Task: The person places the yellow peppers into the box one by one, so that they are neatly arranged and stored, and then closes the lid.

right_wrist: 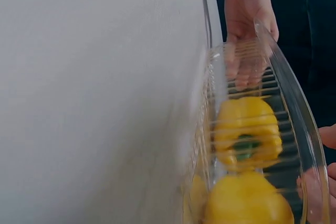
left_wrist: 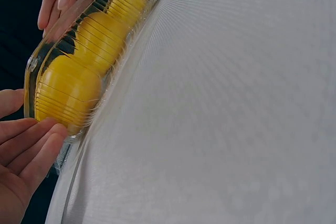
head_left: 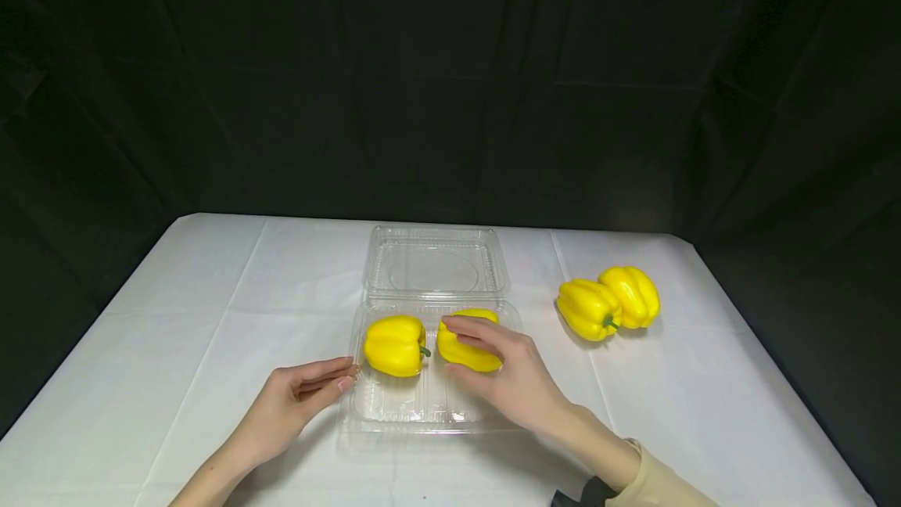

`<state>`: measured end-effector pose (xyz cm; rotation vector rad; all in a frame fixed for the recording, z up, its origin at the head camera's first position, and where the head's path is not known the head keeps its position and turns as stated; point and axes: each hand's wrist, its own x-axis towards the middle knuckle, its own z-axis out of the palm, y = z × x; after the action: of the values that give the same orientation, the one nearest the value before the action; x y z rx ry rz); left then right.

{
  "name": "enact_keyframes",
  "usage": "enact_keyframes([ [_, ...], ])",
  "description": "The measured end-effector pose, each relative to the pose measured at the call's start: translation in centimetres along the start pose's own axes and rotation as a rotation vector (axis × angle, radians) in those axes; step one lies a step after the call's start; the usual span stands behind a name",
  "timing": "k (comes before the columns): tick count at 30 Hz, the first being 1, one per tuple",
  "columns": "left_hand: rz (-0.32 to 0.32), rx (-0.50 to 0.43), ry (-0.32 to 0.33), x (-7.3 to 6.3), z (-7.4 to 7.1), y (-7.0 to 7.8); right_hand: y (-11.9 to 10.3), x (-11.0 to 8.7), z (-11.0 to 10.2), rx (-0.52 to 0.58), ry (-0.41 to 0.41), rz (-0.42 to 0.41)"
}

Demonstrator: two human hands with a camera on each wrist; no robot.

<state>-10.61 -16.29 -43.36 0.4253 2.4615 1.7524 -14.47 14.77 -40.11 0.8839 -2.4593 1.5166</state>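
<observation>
My left hand (head_left: 299,405) is at the left side of a clear plastic hinged container (head_left: 394,413). In the left wrist view its extended fingers (left_wrist: 34,148) rest against the container's outer wall, thumb near the rim. Inside the base, a yellow bell pepper (head_left: 394,346) lies on its side, green stem to the right. A second yellow pepper (head_left: 470,350) is to its right, partly hidden by my right hand (head_left: 510,370). That hand's thumb and fingers are spread over this pepper without closing on it.
The container's lid (head_left: 436,260) lies folded back behind the base. Two more yellow peppers, a front one (head_left: 587,307) and a rear one (head_left: 633,296), sit together on the white cloth at the right. A black curtain (head_left: 436,100) hangs behind the table.
</observation>
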Motion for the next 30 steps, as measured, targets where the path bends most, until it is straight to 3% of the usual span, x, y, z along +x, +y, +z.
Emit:
enact_keyframes([
  [11, -0.011, 0.008, 0.001, 0.0, 0.0, 0.2, 0.6, -0.9, -1.4, 0.024, 0.023, -0.037],
  [18, -0.049, 0.017, 0.017, 0.1, 0.0, 0.0, 1.1, -1.4, -2.2, 0.018, 0.058, -0.050],
  [30, -0.010, 0.005, 0.007, 0.0, 0.0, 0.1, 1.9, -2.4, -3.8, 0.046, 0.122, -0.023],
])
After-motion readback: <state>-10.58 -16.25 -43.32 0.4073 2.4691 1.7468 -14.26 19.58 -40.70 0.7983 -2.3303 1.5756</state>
